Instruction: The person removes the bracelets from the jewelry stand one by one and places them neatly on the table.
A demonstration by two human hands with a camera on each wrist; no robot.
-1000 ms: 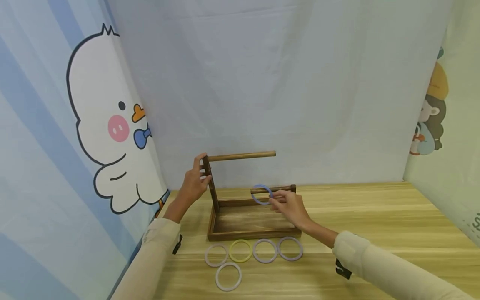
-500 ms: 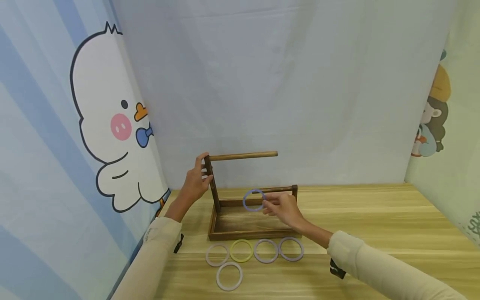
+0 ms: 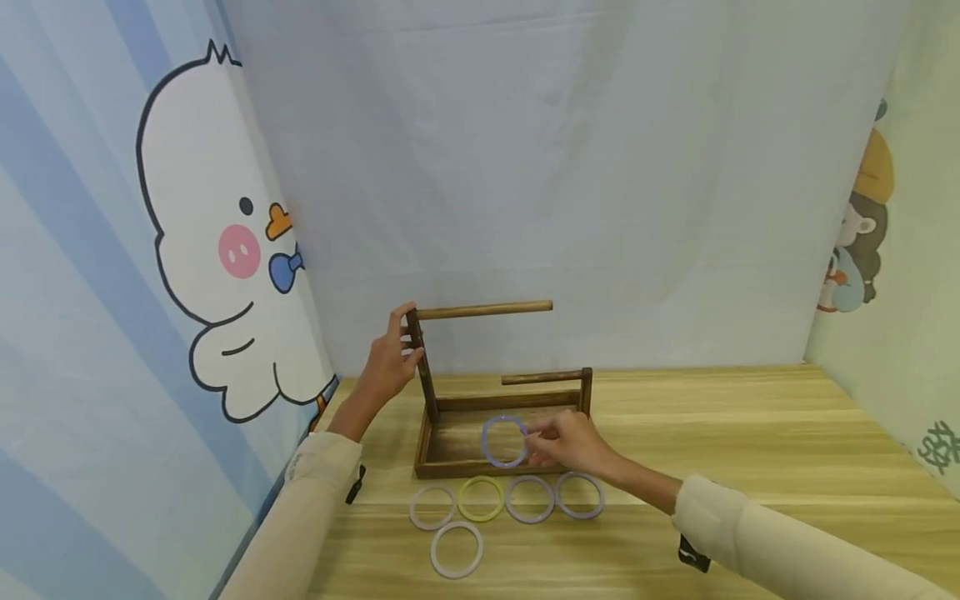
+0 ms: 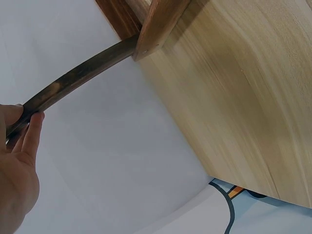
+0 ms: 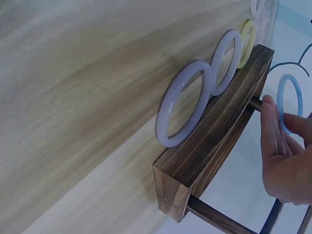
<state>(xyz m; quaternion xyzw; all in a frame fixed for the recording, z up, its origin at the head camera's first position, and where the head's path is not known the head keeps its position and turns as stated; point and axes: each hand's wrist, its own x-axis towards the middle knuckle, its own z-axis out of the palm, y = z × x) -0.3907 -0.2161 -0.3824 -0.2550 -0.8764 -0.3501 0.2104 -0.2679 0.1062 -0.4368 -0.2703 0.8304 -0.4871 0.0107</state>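
My left hand grips the top of the tall dark post on a wooden rack; the left wrist view shows thumb and fingers on either side of this post. Between thumb and fingertips my right hand pinches a blue bangle, held above the front of the rack's tray. In the right wrist view the bangle looks light blue and glossy. A long bar runs right from the tall post. The shorter bar extends left from a low post.
Before the tray lie a yellow bangle, two lavender bangles, a pale pinkish bangle and a whitish bangle. Grey cloth hangs behind the wooden table; printed curtains flank it.
My right hand has brought the blue bangle away from the short bar's free end, leftward and down toward the tray's front. The left hand keeps its grip on the post.
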